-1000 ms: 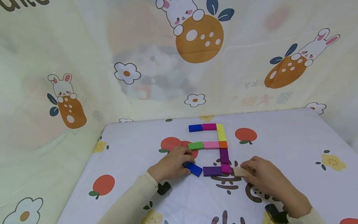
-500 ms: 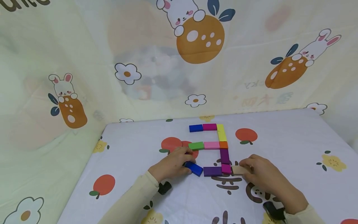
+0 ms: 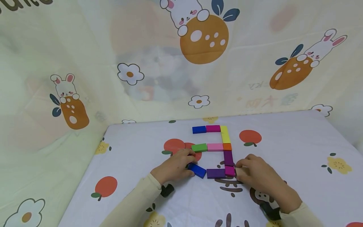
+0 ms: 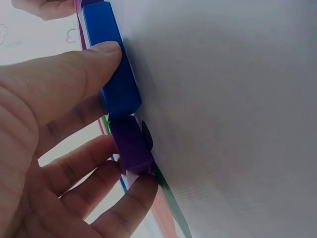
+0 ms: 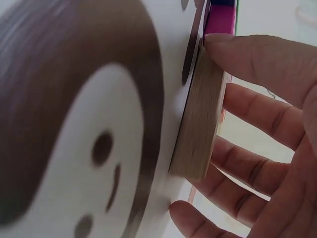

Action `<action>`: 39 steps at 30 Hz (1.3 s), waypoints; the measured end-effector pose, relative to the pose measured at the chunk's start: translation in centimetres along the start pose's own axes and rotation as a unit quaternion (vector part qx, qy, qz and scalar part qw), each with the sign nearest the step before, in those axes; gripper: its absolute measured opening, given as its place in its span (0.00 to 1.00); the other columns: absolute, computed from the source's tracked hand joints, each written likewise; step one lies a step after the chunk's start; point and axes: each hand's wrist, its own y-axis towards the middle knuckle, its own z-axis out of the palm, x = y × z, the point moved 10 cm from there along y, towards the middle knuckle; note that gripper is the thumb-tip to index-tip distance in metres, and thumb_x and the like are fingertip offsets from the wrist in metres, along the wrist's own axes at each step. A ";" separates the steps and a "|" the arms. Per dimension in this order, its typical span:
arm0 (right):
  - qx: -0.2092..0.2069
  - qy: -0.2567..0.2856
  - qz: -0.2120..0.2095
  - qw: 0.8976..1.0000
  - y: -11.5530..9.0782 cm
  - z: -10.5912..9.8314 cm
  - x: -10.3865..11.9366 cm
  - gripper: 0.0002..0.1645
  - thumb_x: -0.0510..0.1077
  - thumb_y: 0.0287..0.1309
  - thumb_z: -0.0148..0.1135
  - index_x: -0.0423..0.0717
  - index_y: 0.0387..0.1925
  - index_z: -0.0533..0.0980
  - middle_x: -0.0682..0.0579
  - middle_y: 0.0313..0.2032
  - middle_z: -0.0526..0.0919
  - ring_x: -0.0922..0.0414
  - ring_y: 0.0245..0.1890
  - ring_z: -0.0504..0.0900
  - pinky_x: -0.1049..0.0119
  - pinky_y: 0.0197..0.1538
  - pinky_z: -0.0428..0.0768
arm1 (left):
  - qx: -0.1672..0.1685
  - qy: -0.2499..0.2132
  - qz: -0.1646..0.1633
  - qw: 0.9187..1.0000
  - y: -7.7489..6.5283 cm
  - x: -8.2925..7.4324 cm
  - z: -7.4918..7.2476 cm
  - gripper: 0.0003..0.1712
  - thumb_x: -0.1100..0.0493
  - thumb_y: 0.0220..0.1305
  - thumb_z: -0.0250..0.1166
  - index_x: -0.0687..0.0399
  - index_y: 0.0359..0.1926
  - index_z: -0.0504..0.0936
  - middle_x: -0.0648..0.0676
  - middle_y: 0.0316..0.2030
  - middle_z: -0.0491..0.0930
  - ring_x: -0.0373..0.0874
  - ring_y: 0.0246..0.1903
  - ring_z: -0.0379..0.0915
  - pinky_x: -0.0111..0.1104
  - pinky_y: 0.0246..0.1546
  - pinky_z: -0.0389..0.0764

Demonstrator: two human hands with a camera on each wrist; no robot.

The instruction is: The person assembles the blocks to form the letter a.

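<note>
My left hand [image 3: 173, 166] grips a blue block [image 3: 197, 170], thumb along its side, its right end near the violet block [image 3: 216, 173]. The left wrist view shows a second purple block [image 4: 130, 144] end to end with the blue one, against the fingers. My right hand [image 3: 259, 175] pinches a plain wooden block [image 5: 198, 116], mostly hidden by the fingers from above. This block's end is right at the magenta corner block [image 3: 230, 171]. Above that corner stand a dark purple block [image 3: 228, 158], an orange block [image 3: 227, 146] and a yellow block [image 3: 225, 134].
A pink block [image 3: 215, 147] and a green block [image 3: 199, 147] run left from the orange one. At the top, a magenta block [image 3: 213, 128] and another blue block [image 3: 199, 129] form a row. The printed cloth [image 3: 136, 138] covers the table, with a printed curtain [image 3: 158, 94] behind.
My right hand has moved left with the wooden block, bringing it up against the magenta corner block. The left hand and the blue block stay almost still.
</note>
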 end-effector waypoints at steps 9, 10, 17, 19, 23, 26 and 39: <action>0.015 -0.009 0.011 1.000 0.6 0.7 0.2 0.17 0.48 0.52 0.79 0.48 0.43 0.86 0.50 0.41 0.80 0.52 0.41 0.76 0.49 0.45 0.82 | 0.003 -0.004 -0.002 1.000 0.0 0.0 0.0 0.19 0.54 0.66 0.74 0.49 0.57 0.86 0.53 0.65 0.74 0.48 0.67 0.68 0.37 0.68 0.72; 0.015 -0.012 0.012 1.000 0.6 0.8 0.2 0.17 0.48 0.52 0.79 0.48 0.43 0.86 0.50 0.41 0.80 0.52 0.41 0.76 0.49 0.45 0.82 | 0.002 -0.004 -0.002 1.000 0.0 0.0 -0.1 0.19 0.54 0.66 0.75 0.49 0.57 0.86 0.53 0.65 0.74 0.48 0.67 0.68 0.37 0.68 0.72; 0.011 -0.020 0.003 1.000 0.8 0.9 0.4 0.16 0.47 0.51 0.79 0.49 0.42 0.85 0.50 0.41 0.80 0.52 0.42 0.77 0.48 0.45 0.82 | 0.001 -0.009 -0.001 1.000 0.0 0.1 -0.1 0.19 0.54 0.66 0.75 0.49 0.56 0.86 0.53 0.64 0.74 0.47 0.66 0.68 0.36 0.68 0.72; 0.010 -0.016 0.000 1.000 0.7 0.8 0.5 0.16 0.46 0.51 0.79 0.49 0.42 0.85 0.51 0.41 0.80 0.52 0.41 0.77 0.47 0.45 0.82 | 0.001 -0.010 -0.002 1.000 0.0 0.1 -0.1 0.19 0.54 0.66 0.75 0.49 0.56 0.86 0.53 0.64 0.74 0.47 0.66 0.68 0.36 0.68 0.72; 0.013 -0.005 0.003 1.000 0.7 0.7 0.4 0.18 0.46 0.50 0.79 0.48 0.43 0.85 0.51 0.41 0.80 0.52 0.41 0.76 0.48 0.46 0.82 | 0.001 -0.008 -0.002 1.000 0.0 0.0 -0.1 0.19 0.54 0.66 0.75 0.49 0.56 0.86 0.53 0.64 0.74 0.47 0.66 0.68 0.36 0.68 0.72; 0.018 0.001 0.009 1.000 0.7 0.7 0.2 0.20 0.45 0.49 0.79 0.47 0.45 0.84 0.51 0.41 0.80 0.53 0.39 0.75 0.51 0.45 0.81 | 0.001 -0.007 -0.002 1.000 0.0 0.0 -0.1 0.19 0.54 0.66 0.75 0.49 0.56 0.86 0.53 0.64 0.74 0.47 0.66 0.68 0.36 0.68 0.72; 0.027 0.003 0.006 1.000 0.9 0.5 -0.3 0.17 0.37 0.49 0.77 0.42 0.43 0.85 0.50 0.42 0.81 0.53 0.40 0.77 0.49 0.47 0.82 | -0.002 -0.005 -0.001 1.000 -0.1 0.0 0.0 0.19 0.53 0.67 0.74 0.49 0.57 0.86 0.53 0.65 0.74 0.47 0.66 0.67 0.36 0.67 0.73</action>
